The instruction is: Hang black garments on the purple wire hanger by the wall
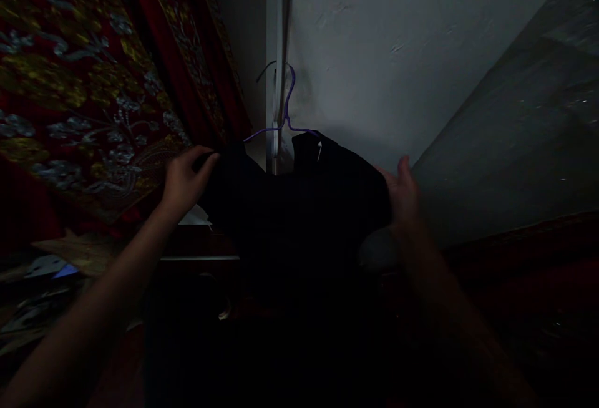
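A black short-sleeved shirt (299, 221) hangs on a purple wire hanger (287, 118), whose hook goes over a narrow upright metal edge. My left hand (185, 177) pinches the cloth at the shirt's left shoulder between thumb and fingers. At the opposite sleeve, my right hand (405, 193) rests against the cloth with its thumb raised and apart; some of its fingers are hidden behind the sleeve. A small white tag (320, 149) shows inside the neckline. The lower part of the shirt melts into the dark.
A red curtain (84, 83) with gold and silver patterns hangs at the left. Behind the hanger is a pale wall (384, 40), with shiny plastic-like sheeting (528, 115) on the right. Cardboard and loose items (79, 252) lie at the lower left. The room is very dim.
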Demonstrator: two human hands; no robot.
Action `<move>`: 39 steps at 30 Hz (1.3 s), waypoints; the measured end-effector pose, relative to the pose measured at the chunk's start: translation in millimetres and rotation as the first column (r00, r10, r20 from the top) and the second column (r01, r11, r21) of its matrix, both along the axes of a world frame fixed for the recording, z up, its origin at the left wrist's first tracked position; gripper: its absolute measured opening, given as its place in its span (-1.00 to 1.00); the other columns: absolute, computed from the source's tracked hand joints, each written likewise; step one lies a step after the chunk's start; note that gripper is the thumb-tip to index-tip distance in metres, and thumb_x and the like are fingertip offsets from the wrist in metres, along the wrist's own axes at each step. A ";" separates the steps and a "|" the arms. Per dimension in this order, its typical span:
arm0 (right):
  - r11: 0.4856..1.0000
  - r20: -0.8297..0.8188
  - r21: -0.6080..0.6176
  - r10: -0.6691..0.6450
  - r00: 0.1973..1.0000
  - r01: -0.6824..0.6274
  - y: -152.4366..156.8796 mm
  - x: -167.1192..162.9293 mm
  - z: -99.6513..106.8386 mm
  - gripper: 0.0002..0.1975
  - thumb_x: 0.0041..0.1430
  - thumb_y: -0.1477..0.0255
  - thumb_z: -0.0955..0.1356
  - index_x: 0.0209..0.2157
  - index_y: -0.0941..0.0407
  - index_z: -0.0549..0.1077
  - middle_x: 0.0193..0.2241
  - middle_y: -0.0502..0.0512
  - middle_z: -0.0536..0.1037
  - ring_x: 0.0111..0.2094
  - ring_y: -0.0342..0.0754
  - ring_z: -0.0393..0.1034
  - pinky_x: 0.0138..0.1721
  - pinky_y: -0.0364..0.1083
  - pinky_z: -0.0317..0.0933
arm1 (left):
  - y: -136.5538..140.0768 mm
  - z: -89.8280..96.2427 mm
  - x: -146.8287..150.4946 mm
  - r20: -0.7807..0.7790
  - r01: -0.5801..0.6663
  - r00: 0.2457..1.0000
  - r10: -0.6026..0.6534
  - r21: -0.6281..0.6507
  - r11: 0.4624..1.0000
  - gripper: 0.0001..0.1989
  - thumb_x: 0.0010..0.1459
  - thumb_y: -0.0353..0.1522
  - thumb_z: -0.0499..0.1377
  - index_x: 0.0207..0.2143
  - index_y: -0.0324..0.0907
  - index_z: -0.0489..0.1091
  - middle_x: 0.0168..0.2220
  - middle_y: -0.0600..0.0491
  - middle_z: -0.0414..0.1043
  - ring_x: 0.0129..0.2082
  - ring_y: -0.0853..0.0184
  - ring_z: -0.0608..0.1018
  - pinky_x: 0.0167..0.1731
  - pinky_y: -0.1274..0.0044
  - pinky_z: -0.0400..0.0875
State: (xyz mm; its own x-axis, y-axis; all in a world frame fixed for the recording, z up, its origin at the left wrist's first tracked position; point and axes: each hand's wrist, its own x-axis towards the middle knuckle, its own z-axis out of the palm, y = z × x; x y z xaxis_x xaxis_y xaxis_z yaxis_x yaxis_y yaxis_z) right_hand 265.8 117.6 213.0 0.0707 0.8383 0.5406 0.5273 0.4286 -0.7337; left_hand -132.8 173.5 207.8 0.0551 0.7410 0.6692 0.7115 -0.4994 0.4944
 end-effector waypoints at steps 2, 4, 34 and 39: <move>0.975 -0.200 -0.166 0.117 0.973 -0.151 -10.0 1.3 8.4 -0.53 0.34 0.02 0.29 -0.28 0.12 0.59 -0.33 0.15 0.63 -0.35 -0.01 0.54 -0.31 -0.06 0.43 | 3.2 2.1 5.8 0.049 -0.023 0.999 0.019 0.080 0.997 -0.76 0.28 -0.19 0.18 -0.19 -0.14 0.53 -0.16 0.00 0.61 -0.13 0.16 0.60 -0.05 0.39 0.42; 0.943 -0.391 -0.235 0.130 0.911 -0.236 -22.2 -2.1 20.9 -0.66 0.12 0.07 0.47 -0.35 0.09 0.58 -0.47 0.04 0.61 -0.49 -0.06 0.49 -0.44 -0.11 0.37 | 5.1 10.8 17.4 0.067 -0.029 0.998 0.018 0.168 0.985 -0.79 0.29 -0.24 0.17 -0.17 -0.14 0.52 -0.15 -0.01 0.60 -0.10 0.15 0.60 -0.01 0.35 0.41; 0.835 -0.294 -0.278 0.397 0.870 -0.475 -23.4 -64.6 -60.4 -0.62 0.16 0.05 0.43 -0.45 0.08 0.49 -0.55 -0.06 0.43 -0.49 -0.12 0.34 -0.44 -0.16 0.26 | -112.8 49.7 -7.2 0.261 0.333 0.940 -0.218 -0.571 0.750 -0.66 0.16 -0.05 0.25 -0.40 -0.15 0.48 -0.58 0.12 0.33 -0.61 0.40 0.34 -0.65 0.62 0.17; 0.982 -0.712 -0.009 0.128 0.690 -0.191 23.0 -77.9 -19.0 -0.53 -0.13 0.01 0.56 -0.32 0.07 0.53 -0.41 -0.05 0.58 -0.33 -0.06 0.50 -0.27 -0.11 0.41 | -91.8 35.9 10.8 0.213 0.057 0.974 -0.079 0.105 0.993 -0.75 0.31 -0.24 0.18 -0.04 -0.16 0.46 -0.13 -0.02 0.53 -0.13 0.24 0.58 -0.10 0.40 0.49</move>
